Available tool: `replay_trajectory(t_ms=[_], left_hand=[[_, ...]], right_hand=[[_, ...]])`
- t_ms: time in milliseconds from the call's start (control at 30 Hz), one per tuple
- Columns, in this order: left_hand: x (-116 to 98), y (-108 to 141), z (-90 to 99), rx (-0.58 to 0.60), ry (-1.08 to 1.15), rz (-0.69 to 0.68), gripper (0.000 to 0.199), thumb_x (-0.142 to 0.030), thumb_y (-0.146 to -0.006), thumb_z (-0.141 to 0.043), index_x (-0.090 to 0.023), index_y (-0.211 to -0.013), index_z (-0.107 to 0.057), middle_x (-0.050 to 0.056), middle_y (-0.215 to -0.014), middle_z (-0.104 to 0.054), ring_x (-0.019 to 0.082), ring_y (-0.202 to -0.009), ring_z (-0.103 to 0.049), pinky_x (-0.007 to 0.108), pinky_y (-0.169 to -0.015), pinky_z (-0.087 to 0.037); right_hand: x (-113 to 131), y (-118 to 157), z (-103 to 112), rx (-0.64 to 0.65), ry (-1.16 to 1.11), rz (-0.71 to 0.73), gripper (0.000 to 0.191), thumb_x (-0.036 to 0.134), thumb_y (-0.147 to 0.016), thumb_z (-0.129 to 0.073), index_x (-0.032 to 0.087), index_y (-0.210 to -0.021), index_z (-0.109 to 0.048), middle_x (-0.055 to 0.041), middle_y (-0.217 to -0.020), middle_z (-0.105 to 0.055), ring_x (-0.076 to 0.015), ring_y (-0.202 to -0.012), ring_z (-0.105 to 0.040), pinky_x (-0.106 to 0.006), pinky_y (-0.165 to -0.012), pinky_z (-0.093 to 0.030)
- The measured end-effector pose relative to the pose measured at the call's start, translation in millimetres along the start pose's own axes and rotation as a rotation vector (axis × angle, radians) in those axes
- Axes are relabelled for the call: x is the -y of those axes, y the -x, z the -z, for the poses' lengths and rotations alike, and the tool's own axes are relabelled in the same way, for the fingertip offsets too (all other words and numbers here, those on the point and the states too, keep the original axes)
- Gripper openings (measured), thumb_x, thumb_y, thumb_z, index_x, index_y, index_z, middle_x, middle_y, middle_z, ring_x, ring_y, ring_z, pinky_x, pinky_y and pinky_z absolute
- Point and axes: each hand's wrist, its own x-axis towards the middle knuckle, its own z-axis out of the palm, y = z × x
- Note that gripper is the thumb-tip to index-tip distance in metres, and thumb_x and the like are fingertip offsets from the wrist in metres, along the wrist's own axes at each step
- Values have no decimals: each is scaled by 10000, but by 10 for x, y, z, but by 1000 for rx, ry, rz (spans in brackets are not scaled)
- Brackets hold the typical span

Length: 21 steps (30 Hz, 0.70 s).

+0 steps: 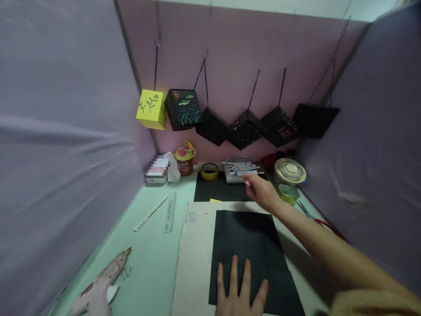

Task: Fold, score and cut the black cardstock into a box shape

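Black paper (246, 237) lies on a pale board (190, 263) in front of me. My left hand (240, 289) rests flat on the paper's lower part, fingers spread. Above the far edge of the board, my right hand (261, 191) is raised with its fingers curled together; whatever they hold, if anything, is too small to make out. Just beyond that hand stands a clear box (232, 177) with several white pens (241, 167) on top. More black paper (226, 189) lies behind the board.
On the left are a glue gun (101, 285), a white pen (151, 213) and a ruler (170, 213). Tape rolls (209, 171), a jar (184, 161) and a lidded bowl (290, 171) stand behind. Scissors (309, 211) lie right. Several boxes (182, 109) hang above.
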Motion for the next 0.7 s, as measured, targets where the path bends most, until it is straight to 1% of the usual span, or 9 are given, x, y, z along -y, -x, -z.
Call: replay_trajectory(t_ms=[67, 100, 167, 233, 300, 367, 500, 633, 700], left_hand=[[43, -4, 27, 66, 16, -3, 454, -357, -903, -602, -464, -1335, -512, 48, -1452, -486, 392, -1351, -406, 702, -1044, -294], [75, -13, 48, 109, 35, -7, 472, -350, -894, -613, -463, -1340, -507, 55, -1468, -465, 403, -1359, -389, 716, -1036, -287], [156, -47, 117, 224, 110, -47, 535, -401, -865, -637, -425, -1376, -483, 84, -1500, -415, 432, -1372, -353, 730, -1023, -286], [231, -98, 219, 347, 230, -127, 675, -511, -811, -656, -320, -1426, -453, 140, -1529, -352, 459, -1386, -306, 719, -1029, -291], [262, -156, 338, 374, 328, -102, 703, -537, -791, -658, -237, -1405, -492, 166, -1552, -297, 450, -1405, -270, 687, -1062, -278], [241, -217, 453, 335, 430, -7, 537, -452, -841, -621, -201, -1314, -576, 161, -1538, -335, 405, -1405, -296, 625, -1080, -305], [136, -337, 609, 285, 712, 201, 321, -307, -870, -593, -188, -1167, -619, 131, -1265, -602, 275, -1195, -531, 439, -984, -444], [112, -406, 613, 308, 831, 337, 133, -288, -856, -600, -181, -927, -639, 63, -927, -659, 220, -880, -593, 336, -770, -465], [128, -406, 582, 307, 864, 381, 140, -281, -891, -536, -179, -876, -631, 50, -857, -647, 199, -799, -582, 313, -720, -442]], right_hand=[[258, 396, 79, -24, -156, -257, 121, 321, -945, -447, 217, -984, -493, -12, -735, -602, -165, -622, -577, -290, -600, -437], [388, 578, 118, -23, -238, -402, 125, 346, -943, -461, 225, -971, -476, 20, -679, -554, -147, -556, -523, -275, -545, -399], [629, 883, 204, 17, -463, -613, 146, 371, -930, -496, 233, -969, -467, 30, -719, -532, -127, -576, -490, -257, -543, -381], [828, 1098, 296, 76, -701, -794, 206, 381, -909, -537, 240, -1050, -482, 32, -773, -533, -114, -590, -472, -243, -538, -379], [985, 1232, 372, 141, -936, -950, 293, 368, -883, -583, 252, -1137, -495, 39, -779, -530, -107, -596, -472, -234, -542, -389], [1115, 1302, 405, 149, -1191, -1078, 341, 339, -844, -647, 250, -1152, -530, 43, -770, -526, -99, -615, -488, -228, -575, -417], [1324, 1313, 307, -78, -1606, -1225, 345, 292, -744, -778, 222, -1038, -611, 32, -829, -548, -88, -706, -551, -245, -723, -486], [1458, 1290, 144, -294, -1660, -1289, 345, 288, -700, -825, 232, -971, -618, 41, -822, -571, -102, -769, -600, -287, -858, -495], [1497, 1302, 101, -273, -1631, -1248, 332, 312, -726, -806, 242, -990, -618, 33, -859, -597, -112, -806, -612, -309, -899, -486]])
